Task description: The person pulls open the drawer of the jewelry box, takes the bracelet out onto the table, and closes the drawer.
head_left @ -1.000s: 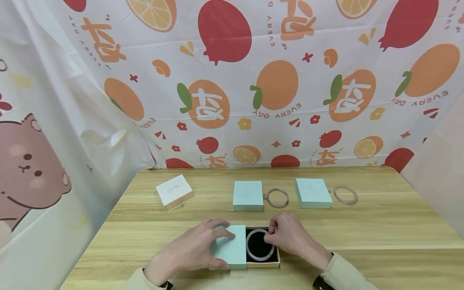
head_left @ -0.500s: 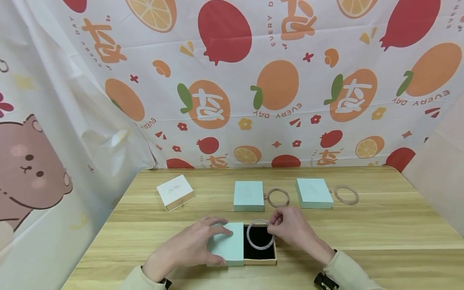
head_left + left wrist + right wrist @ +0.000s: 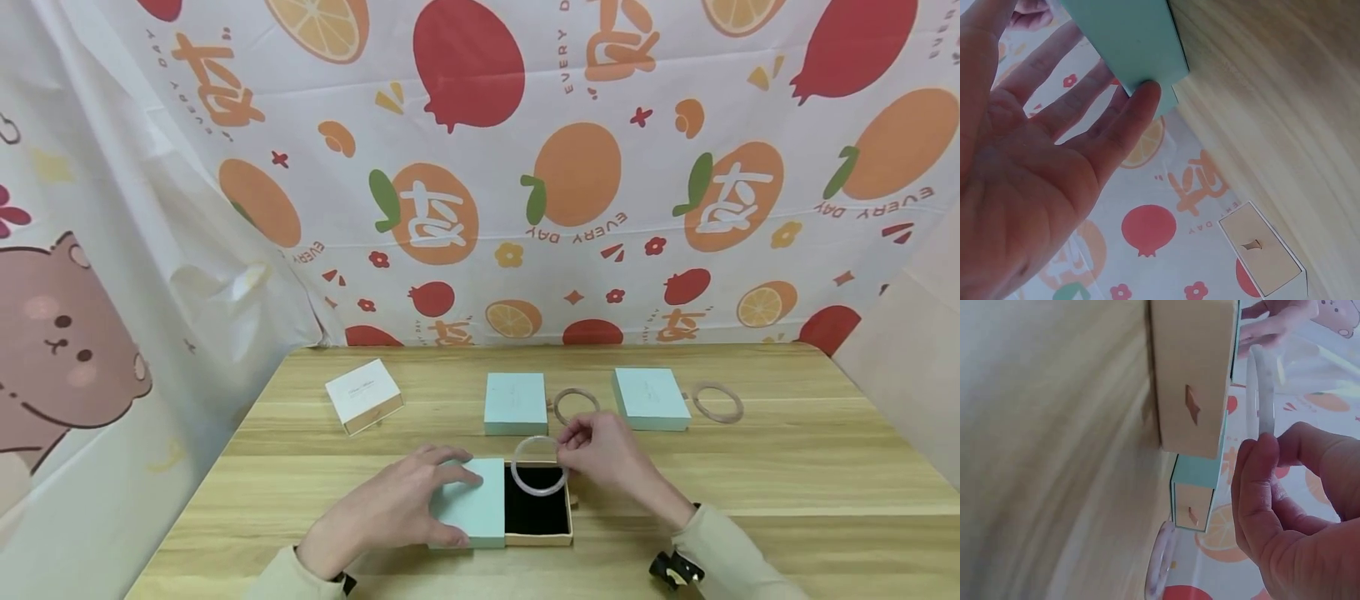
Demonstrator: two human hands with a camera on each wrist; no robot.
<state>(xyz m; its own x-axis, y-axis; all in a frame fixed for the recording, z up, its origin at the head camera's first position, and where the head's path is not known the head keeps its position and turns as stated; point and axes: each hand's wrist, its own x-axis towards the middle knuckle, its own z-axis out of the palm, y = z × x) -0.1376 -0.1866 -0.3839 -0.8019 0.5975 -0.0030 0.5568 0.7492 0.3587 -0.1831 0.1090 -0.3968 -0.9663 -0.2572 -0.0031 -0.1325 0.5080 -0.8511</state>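
A mint-green drawer box (image 3: 480, 504) lies near the front of the table, its cream drawer (image 3: 540, 540) slid out to the right and showing a black lining. My left hand (image 3: 401, 512) holds the box's outer sleeve, thumb at the near side and fingers over the top and far edge. Between thumb and fingertips, my right hand (image 3: 603, 450) pinches a pale translucent bangle (image 3: 538, 492). The bangle is raised over the drawer and tilted up; in the right wrist view the bangle (image 3: 1264, 394) appears nearly edge-on above the fingertips.
Farther back on the wooden table (image 3: 750, 492) stand a white box (image 3: 363, 394) and two closed mint boxes, one in the middle (image 3: 516, 403) and one to the right (image 3: 651, 398). Beside them lie a middle bangle (image 3: 577, 426) and a right bangle (image 3: 718, 420). A fruit-print cloth (image 3: 480, 208) hangs behind.
My right hand has lifted the bangle out of the drawer, up and away toward the back. The left hand stays on the box, which has shifted slightly left and back.
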